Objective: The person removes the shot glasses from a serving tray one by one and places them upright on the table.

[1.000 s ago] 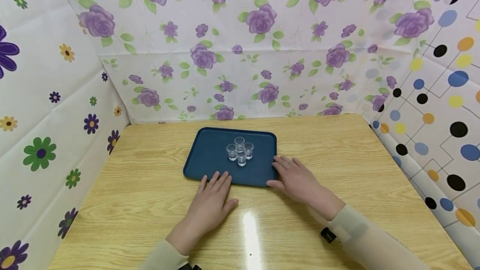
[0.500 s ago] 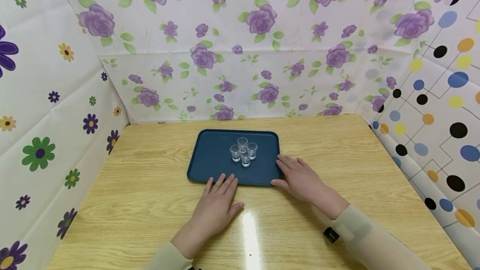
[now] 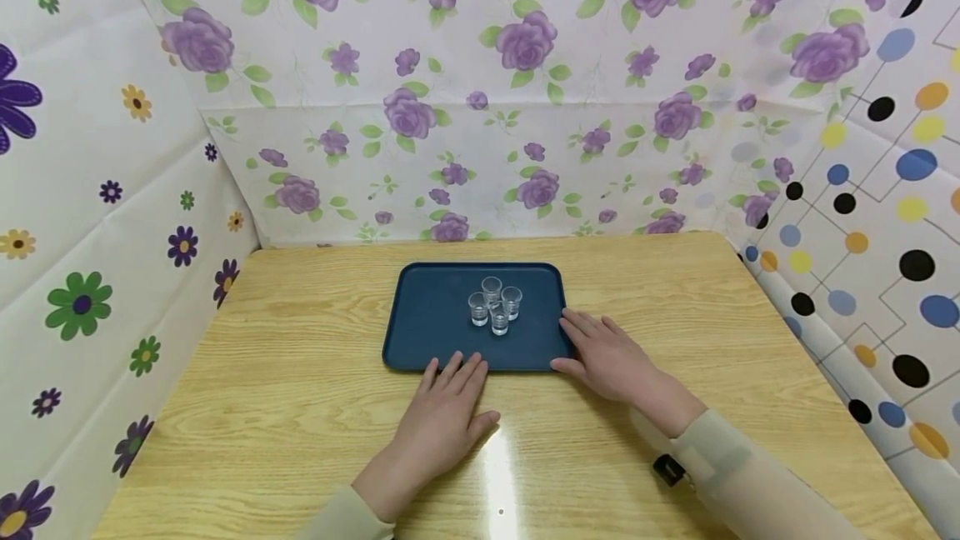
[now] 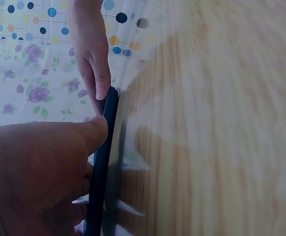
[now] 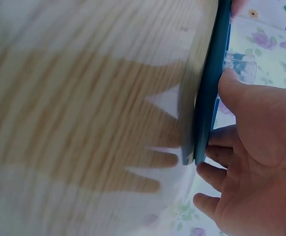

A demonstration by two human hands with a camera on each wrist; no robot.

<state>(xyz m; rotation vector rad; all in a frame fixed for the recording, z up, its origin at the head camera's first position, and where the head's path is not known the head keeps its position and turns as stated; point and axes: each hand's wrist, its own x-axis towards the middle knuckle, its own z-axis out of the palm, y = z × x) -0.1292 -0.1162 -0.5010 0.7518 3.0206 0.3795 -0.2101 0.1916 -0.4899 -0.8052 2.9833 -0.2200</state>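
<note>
A dark blue rectangular tray (image 3: 427, 319) lies on the wooden table, its long side facing me. Several small clear shot glasses (image 3: 499, 321) stand upright in a tight cluster, right of the tray's middle. My left hand (image 3: 441, 419) rests palm down at the front edge, its straight fingertips right at the rim. At the right front corner is my right hand (image 3: 611, 361), fingers extended along the right side and thumb by the front edge. The right wrist view shows the thumb and fingers (image 5: 221, 135) close against the tray's rim (image 5: 211, 88), neither curled round it.
Wooden tabletop (image 3: 285, 407) extends on all sides of the tray. Behind it hangs a purple-rose cloth (image 3: 480, 157). A daisy-print cloth (image 3: 150, 215) bounds the left, a dotted one (image 3: 877, 257) the right. A black wrist device (image 3: 667, 470) is on the right sleeve.
The tray has slid right and slightly toward me, turning until its edges run nearly parallel with the table's back edge. Both hands moved right with it, and the glasses kept their cluster.
</note>
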